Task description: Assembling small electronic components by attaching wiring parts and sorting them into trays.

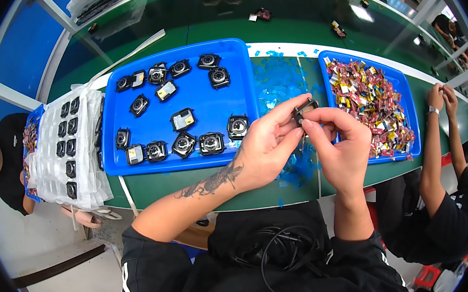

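Note:
Above the green bench, my left hand [265, 146] is closed on a small black watch case [306, 107], gripping it with thumb and fingers. My right hand [342, 149] pinches at the near edge of the same case, thumb and forefinger pressed together. My fingers hide part of the case. Left of my hands lies a blue tray [206, 95] with several black watch cases, such as a watch case [211, 143], spread in loose rows. Some show a round dark disc and others a silvery part.
At the right, another blue tray [412, 129] holds a heap of small red, yellow and silver parts [373, 104]. Blue film scraps [282, 93] litter the bench between the trays. White stacked trays [55, 163] stand far left. Beyond runs a green conveyor [205, 19]. Co-workers sit on both sides.

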The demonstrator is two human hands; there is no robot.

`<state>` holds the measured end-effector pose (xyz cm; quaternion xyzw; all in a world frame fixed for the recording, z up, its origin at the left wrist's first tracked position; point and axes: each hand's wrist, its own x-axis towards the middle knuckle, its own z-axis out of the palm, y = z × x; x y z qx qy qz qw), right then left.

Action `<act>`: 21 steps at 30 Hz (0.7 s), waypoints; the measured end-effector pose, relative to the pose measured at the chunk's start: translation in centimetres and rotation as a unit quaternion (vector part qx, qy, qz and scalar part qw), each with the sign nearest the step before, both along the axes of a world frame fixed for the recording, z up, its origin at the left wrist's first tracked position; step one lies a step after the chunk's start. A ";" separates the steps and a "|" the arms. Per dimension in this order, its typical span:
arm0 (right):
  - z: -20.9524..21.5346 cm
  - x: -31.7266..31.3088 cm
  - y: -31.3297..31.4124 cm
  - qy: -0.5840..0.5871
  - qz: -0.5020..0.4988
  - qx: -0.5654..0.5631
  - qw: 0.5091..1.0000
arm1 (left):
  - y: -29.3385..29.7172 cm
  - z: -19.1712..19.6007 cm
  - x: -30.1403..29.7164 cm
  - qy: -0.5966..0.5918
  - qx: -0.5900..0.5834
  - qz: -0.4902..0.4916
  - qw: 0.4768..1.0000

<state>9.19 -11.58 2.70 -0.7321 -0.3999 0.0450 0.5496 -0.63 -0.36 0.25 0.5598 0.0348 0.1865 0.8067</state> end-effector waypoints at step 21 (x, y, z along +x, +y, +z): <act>-0.5 1.6 0.1 -0.092 -0.009 -0.039 0.995 | 0.2 -0.2 0.3 0.035 -0.008 -0.008 0.999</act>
